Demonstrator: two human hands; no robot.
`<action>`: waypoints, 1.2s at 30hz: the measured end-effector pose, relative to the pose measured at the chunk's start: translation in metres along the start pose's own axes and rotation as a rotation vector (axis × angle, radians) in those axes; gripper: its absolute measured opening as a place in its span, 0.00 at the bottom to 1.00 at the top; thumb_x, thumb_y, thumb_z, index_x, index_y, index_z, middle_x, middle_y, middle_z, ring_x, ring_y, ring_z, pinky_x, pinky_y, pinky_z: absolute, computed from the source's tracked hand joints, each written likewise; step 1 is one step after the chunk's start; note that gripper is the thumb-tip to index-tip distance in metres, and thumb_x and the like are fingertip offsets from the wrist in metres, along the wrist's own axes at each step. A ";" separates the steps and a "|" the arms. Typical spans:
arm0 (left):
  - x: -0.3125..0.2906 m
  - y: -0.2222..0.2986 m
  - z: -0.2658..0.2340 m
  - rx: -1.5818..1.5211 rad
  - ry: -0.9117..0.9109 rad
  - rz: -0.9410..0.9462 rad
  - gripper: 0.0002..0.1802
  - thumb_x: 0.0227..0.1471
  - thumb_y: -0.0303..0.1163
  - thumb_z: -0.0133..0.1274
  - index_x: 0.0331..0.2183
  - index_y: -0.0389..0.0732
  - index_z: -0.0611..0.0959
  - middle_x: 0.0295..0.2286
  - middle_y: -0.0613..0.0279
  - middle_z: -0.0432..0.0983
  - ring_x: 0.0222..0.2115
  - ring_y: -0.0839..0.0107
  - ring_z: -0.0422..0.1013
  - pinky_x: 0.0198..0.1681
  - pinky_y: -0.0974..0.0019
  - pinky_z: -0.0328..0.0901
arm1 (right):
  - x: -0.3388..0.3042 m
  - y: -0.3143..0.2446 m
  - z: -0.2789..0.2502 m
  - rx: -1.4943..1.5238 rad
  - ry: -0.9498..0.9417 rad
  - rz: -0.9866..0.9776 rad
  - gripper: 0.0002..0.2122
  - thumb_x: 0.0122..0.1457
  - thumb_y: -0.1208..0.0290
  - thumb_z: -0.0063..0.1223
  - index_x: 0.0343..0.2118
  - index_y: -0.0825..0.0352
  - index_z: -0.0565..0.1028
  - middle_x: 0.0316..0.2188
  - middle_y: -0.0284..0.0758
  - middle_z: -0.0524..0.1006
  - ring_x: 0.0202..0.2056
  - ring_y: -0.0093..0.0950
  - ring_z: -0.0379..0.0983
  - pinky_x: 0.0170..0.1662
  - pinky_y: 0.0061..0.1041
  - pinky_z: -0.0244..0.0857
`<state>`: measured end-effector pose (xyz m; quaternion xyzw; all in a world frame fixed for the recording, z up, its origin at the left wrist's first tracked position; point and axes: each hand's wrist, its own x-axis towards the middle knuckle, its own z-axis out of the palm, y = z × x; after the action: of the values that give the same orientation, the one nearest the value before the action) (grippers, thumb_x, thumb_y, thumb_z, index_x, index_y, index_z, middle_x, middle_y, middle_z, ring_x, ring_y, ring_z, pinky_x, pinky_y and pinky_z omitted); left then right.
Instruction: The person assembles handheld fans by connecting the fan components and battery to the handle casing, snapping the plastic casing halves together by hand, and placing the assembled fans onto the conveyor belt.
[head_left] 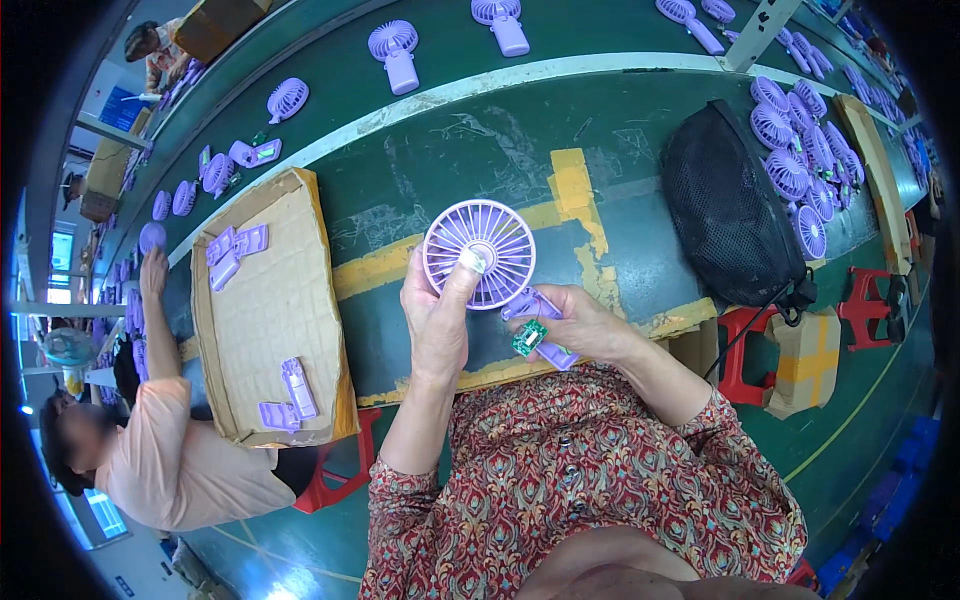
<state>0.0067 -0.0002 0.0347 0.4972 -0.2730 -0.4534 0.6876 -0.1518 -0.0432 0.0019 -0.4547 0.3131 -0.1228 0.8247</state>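
A round purple fan head (497,222) with a slotted grille faces up above the table's front edge. My left hand (437,325) is closed on its left side, the thumb lying over the grille's middle; something white covers the thumb tip. With my right hand (590,322) I grip the fan's opened purple handle (535,303), just below the head. A small green circuit board (529,338) hangs out beside my right fingers, and another purple handle piece (557,355) shows under them. How these pieces join is partly hidden by my fingers.
Left of me lies a shallow cardboard tray (270,320) with purple handle shells (298,388). A black mesh bag (725,205) sits at right, near piled purple fans (785,172). More fans line the far green belt (335,75). A co-worker (170,440) reaches at left; a red stool (740,350) stands right.
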 end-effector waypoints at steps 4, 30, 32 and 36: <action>0.000 -0.007 -0.002 -0.013 0.047 -0.011 0.22 0.47 0.30 0.56 0.44 0.33 0.71 0.37 0.60 0.72 0.36 0.77 0.69 0.42 0.72 0.64 | 0.000 0.005 0.000 0.045 -0.018 -0.019 0.08 0.58 0.77 0.45 0.40 0.69 0.70 0.29 0.35 0.76 0.26 0.20 0.74 0.29 0.18 0.70; -0.014 -0.005 -0.008 1.020 -0.264 0.395 0.08 0.40 0.20 0.57 0.29 0.34 0.79 0.28 0.54 0.76 0.29 0.62 0.75 0.32 0.67 0.68 | 0.025 0.016 -0.009 0.005 0.198 -0.029 0.10 0.61 0.72 0.40 0.36 0.73 0.70 0.24 0.35 0.75 0.23 0.22 0.74 0.27 0.20 0.70; -0.015 -0.006 -0.008 1.060 -0.279 0.396 0.07 0.40 0.20 0.56 0.28 0.34 0.79 0.25 0.54 0.77 0.26 0.61 0.75 0.29 0.66 0.68 | 0.024 0.016 -0.012 0.017 0.160 -0.014 0.10 0.61 0.71 0.40 0.38 0.73 0.69 0.27 0.37 0.75 0.25 0.23 0.74 0.28 0.20 0.70; -0.015 -0.009 -0.010 1.115 -0.277 0.365 0.05 0.41 0.21 0.56 0.27 0.35 0.79 0.24 0.54 0.76 0.24 0.60 0.75 0.27 0.65 0.68 | 0.018 0.011 -0.014 0.080 0.150 0.032 0.12 0.61 0.70 0.40 0.42 0.73 0.67 0.31 0.40 0.75 0.29 0.24 0.75 0.31 0.20 0.71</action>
<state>0.0056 0.0165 0.0236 0.6640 -0.6376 -0.1772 0.3480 -0.1474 -0.0552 -0.0194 -0.4057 0.3758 -0.1557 0.8185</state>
